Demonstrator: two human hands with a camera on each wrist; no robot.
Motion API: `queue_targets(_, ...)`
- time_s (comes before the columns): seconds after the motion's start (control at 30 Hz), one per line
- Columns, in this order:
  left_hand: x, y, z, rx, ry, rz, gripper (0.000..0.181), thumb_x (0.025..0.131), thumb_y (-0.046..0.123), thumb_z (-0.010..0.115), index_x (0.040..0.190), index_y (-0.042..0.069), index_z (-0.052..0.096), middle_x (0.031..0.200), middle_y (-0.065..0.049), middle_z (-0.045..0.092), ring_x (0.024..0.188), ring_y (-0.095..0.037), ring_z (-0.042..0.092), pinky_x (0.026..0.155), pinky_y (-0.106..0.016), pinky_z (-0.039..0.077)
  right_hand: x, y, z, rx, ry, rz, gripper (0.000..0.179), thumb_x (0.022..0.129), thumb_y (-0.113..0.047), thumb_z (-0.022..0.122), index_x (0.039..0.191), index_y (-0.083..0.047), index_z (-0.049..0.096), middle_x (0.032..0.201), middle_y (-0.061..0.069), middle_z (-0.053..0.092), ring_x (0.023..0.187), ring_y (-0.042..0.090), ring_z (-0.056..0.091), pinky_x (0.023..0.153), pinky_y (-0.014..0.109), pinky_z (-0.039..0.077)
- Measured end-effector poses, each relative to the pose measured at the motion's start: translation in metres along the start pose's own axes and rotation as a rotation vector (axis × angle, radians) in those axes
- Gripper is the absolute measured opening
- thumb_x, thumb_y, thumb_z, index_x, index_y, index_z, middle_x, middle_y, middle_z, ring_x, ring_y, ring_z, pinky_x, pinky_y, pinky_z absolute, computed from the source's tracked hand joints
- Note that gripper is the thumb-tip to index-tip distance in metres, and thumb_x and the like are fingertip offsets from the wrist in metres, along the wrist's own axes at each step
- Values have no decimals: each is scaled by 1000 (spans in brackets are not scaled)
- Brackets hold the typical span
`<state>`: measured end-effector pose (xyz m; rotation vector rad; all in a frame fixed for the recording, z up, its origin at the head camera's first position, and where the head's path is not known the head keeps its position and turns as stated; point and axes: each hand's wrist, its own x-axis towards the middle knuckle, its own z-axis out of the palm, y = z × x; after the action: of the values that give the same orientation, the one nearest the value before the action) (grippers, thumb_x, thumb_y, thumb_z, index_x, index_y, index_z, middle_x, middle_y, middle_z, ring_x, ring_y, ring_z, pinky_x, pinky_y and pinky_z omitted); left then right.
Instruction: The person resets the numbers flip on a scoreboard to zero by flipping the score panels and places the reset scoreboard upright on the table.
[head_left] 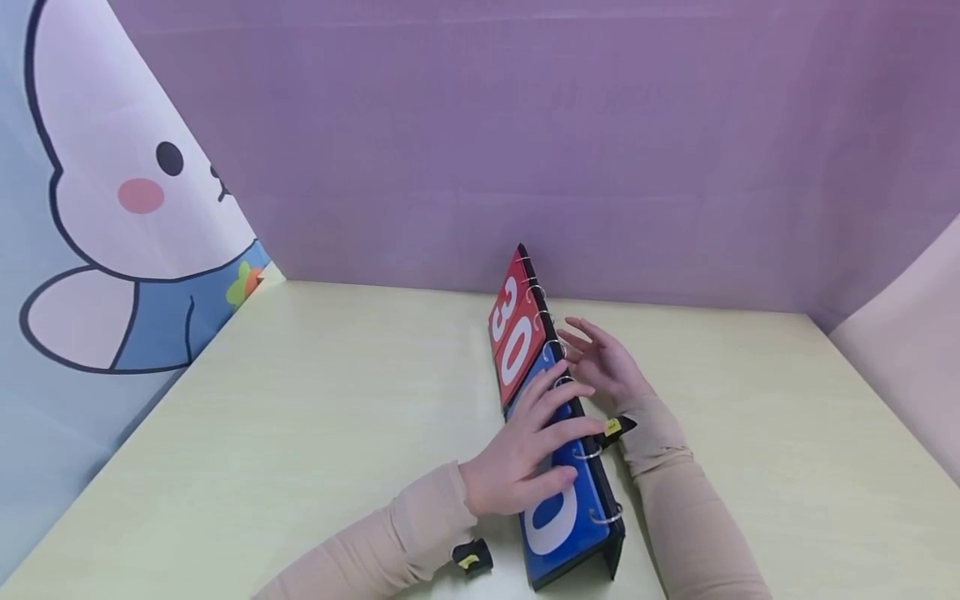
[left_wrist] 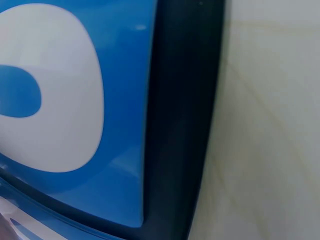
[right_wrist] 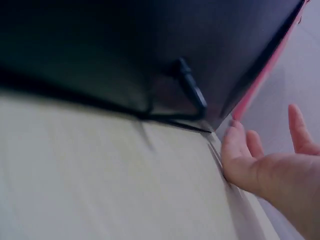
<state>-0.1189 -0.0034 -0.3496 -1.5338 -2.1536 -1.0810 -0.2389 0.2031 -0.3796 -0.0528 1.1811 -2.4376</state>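
Note:
A tabletop flip scoreboard (head_left: 581, 542) stands tent-like on the table, running away from me. Its red cards (head_left: 504, 367) at the far end read 3 and 0. On the near half are blue cards (left_wrist: 125, 100), one showing a white 0; my left hand (head_left: 528, 454) covers the other. The left fingers are spread over the blue face, their tips at the ringed top edge. Behind the board, my right hand (head_left: 606, 367) has its fingers extended near the middle of the top edge. In the right wrist view the black back (right_wrist: 100, 45) carries a small black rod (right_wrist: 190, 87).
The pale table (head_left: 360, 400) extends to both sides of the scoreboard. A purple backdrop (head_left: 525, 125) rises at the table's far edge, and a cartoon-printed sheet (head_left: 90, 317) hangs on the left. Black wrist straps (head_left: 472, 557) are on both wrists.

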Motion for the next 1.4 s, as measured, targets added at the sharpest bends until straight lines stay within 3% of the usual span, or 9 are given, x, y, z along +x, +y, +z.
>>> queue_targets(0.2, 0, -1, 0, 6, -8, -1, 57, 98, 53, 15, 133, 18, 43, 148, -7, 27, 146, -30, 3, 117, -54, 8, 2, -2, -4, 296, 156, -25, 10, 99, -15, 47, 105, -8, 51, 100, 4, 56, 87, 9, 54, 77, 14, 44)
queue_targets(0.3, 0, -2, 0, 7, -13, -2, 57, 98, 53, 15, 133, 19, 43, 148, -8, 27, 146, -30, 3, 117, -54, 8, 4, -2, -4, 308, 188, -73, 11, 98, -10, 46, 94, -5, 55, 82, 3, 59, 71, 8, 53, 64, 14, 42)
queue_targets(0.47, 1, -2, 0, 8, -13, -1, 57, 98, 53, 15, 133, 19, 43, 148, -8, 27, 145, -30, 3, 117, -54, 8, 6, -2, 1, 111, 282, -151, 17, 97, -7, 48, 84, -8, 59, 70, -2, 57, 59, 5, 48, 55, 15, 39)
queue_targets(0.6, 0, -1, 0, 8, -13, -4, 56, 97, 53, 16, 133, 19, 43, 148, -8, 27, 145, -30, 3, 117, -53, 9, 8, -2, 6, -181, 438, -149, 5, 95, -9, 55, 99, -10, 53, 69, -6, 58, 60, 3, 52, 57, 15, 44)
queue_targets(0.73, 0, -1, 0, 4, -16, -10, 55, 97, 53, 17, 133, 20, 43, 148, -7, 28, 145, -29, 3, 117, -53, 10, 9, -4, 10, -494, 559, -150, 37, 92, -13, 60, 125, -2, 46, 76, -8, 57, 64, 0, 53, 60, 13, 46)
queue_targets(0.83, 0, -1, 0, -1, -16, -17, 54, 97, 53, 19, 133, 20, 43, 148, -6, 28, 146, -28, 2, 117, -53, 10, 10, -5, 14, -645, 622, -163, 48, 92, -15, 61, 135, -1, 45, 73, -9, 57, 61, 0, 51, 58, 13, 45)
queue_targets(1.2, 0, -1, 1, -14, -1, -10, 51, 97, 51, 21, 133, 21, 42, 148, -8, 29, 146, -29, 2, 117, -53, 12, 8, -6, 22, -787, 588, -274, 54, 93, -8, 58, 143, -5, 38, 61, -10, 52, 55, -2, 51, 60, 12, 49)
queue_targets(1.3, 0, -1, 1, -12, 1, -5, 51, 97, 51, 21, 133, 21, 42, 148, -8, 29, 146, -29, 3, 117, -53, 11, 9, -6, 21, -781, 599, -279, 52, 94, -10, 56, 143, -7, 39, 73, -5, 57, 64, 0, 56, 69, 17, 52)
queue_targets(1.4, 0, -1, 1, -5, 1, 1, 53, 98, 52, 19, 133, 20, 42, 147, -8, 29, 145, -30, 3, 117, -53, 10, 9, -6, 21, -751, 601, -292, 49, 96, -12, 53, 143, -8, 40, 102, 9, 61, 82, 5, 57, 87, 28, 52)
